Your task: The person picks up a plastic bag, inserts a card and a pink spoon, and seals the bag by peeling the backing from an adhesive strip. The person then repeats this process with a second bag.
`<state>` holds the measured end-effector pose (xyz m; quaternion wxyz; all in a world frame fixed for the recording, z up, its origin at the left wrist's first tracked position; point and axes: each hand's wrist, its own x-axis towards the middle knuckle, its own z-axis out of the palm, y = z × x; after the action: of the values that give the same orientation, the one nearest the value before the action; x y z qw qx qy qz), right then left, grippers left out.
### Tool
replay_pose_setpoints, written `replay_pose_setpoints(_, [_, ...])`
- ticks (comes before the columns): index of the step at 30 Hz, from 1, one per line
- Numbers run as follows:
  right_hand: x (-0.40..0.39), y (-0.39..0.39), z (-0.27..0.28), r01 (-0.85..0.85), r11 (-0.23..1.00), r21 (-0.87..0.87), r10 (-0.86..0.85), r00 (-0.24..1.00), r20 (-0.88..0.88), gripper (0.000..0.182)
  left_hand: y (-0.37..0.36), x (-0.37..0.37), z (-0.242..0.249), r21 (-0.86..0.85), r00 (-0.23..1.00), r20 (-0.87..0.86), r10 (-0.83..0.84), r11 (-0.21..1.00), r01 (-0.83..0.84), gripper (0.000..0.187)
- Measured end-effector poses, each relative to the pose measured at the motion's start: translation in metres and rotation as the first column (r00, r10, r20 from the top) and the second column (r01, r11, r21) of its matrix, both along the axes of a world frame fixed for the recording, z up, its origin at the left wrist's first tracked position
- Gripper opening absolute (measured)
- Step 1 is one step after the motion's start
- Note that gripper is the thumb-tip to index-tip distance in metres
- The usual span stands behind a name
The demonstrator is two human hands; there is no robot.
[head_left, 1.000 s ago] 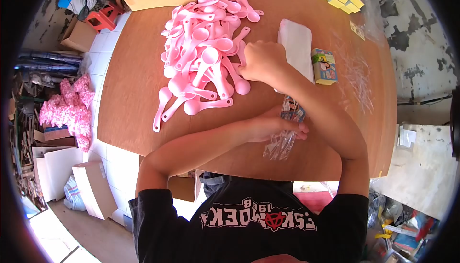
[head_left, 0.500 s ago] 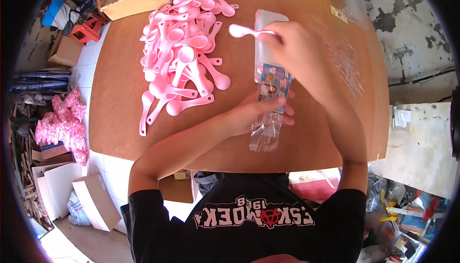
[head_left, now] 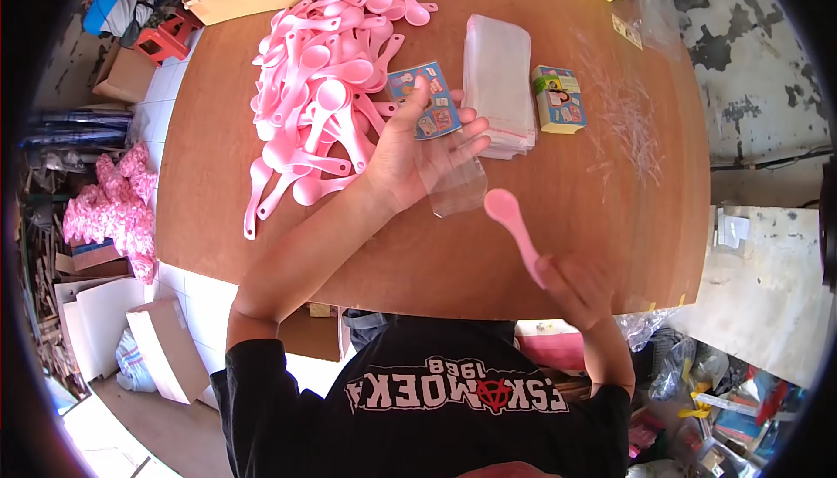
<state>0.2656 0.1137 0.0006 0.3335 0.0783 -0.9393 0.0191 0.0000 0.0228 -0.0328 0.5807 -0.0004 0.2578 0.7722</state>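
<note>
On the table (head_left: 392, 279), spoon pile (head_left: 318, 77) and bag stack (head_left: 497, 81) lie apart, presumably for easy reach, the left hand (head_left: 411, 151), half-spread, supporting bag (head_left: 458, 190) and thumb-steadied card (head_left: 436, 118), the right hand (head_left: 580, 289) pinching a spoon (head_left: 517, 229) handle-end, bowl near the bag.

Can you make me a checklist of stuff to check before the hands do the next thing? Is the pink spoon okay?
1. Right hand has the pink spoon: ok, held by the handle with the bowl end free.
2. Left hand has the blue card: ok, its thumb is against the card.
3. Clear bag is at the left hand: ok, it hangs beside the palm.
4. Bag is open: cannot tell, the see-through plastic hides its mouth.
5. Spoon is touching the bag: not ok, they are apart.
6. More spoons are on the table: ok, there's a big pink pile.
</note>
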Motion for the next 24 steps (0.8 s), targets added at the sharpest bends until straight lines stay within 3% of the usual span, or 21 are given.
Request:
replay_pose_setpoints(7, [-0.002,-0.019,-0.015,-0.111,0.994,0.005,0.111,0.994,-0.009,0.029,-0.002,-0.004,-0.001,-0.013,0.997,0.028,0.076,0.997,-0.075,0.057])
replay_pose_setpoints(19, [-0.042,-0.008,-0.026,0.071,0.971,0.227,-0.039,0.989,-0.143,0.026,-0.008,0.025,0.004,-0.036,0.996,0.077,-0.038,0.999,0.041,0.061])
replay_pose_setpoints(21, [-0.049,-0.007,-0.032,0.147,0.962,0.231,-0.076,0.953,-0.292,0.025,-0.008,0.028,0.007,-0.052,0.996,0.08,-0.046,0.997,0.051,0.062])
replay_pose_setpoints(24, [-0.052,-0.004,-0.026,0.109,0.964,0.243,-0.059,0.977,-0.206,0.025,-0.009,0.032,0.004,-0.017,0.994,0.05,-0.092,0.996,0.093,0.061])
